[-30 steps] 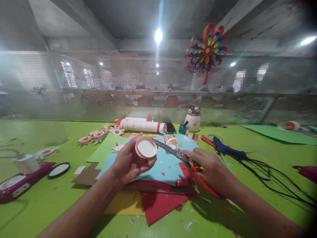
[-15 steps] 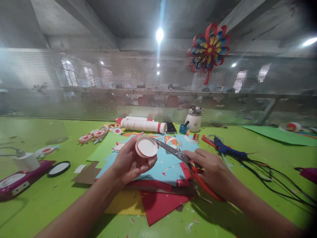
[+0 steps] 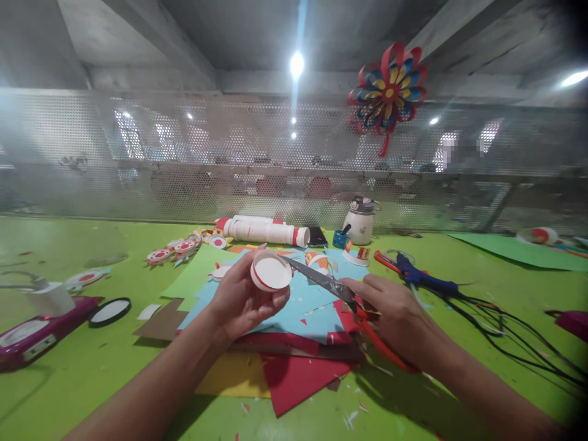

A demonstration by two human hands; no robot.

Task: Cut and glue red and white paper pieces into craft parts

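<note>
In my left hand (image 3: pixel 243 300) is the cut-down bottom of a paper cup (image 3: pixel 272 272), white inside with a red line round its side; its opening faces me. My fingers wrap its left and lower sides. My right hand (image 3: pixel 395 312) grips a pair of scissors (image 3: pixel 324 280) by the orange handles. The blades point left, look nearly closed, and their tips meet the right edge of the cup's rim. Below both hands lie light blue paper sheets (image 3: pixel 294 312), with red paper (image 3: pixel 303 380) and yellow paper (image 3: pixel 234 376) under them.
Stacked paper cups (image 3: pixel 261 231) lie behind, near a lidded bottle (image 3: pixel 359 223). A blue glue gun (image 3: pixel 425 277) with black cables lies right. Left are decorated discs (image 3: pixel 184 247), a black-rimmed round lid (image 3: pixel 110 311) and a purple power strip (image 3: pixel 41 337). Paper scraps dot the green table (image 3: pixel 151 392).
Both hands stay almost still. The cup bottom has shifted very slightly left and the scissor tips remain at its rim.
</note>
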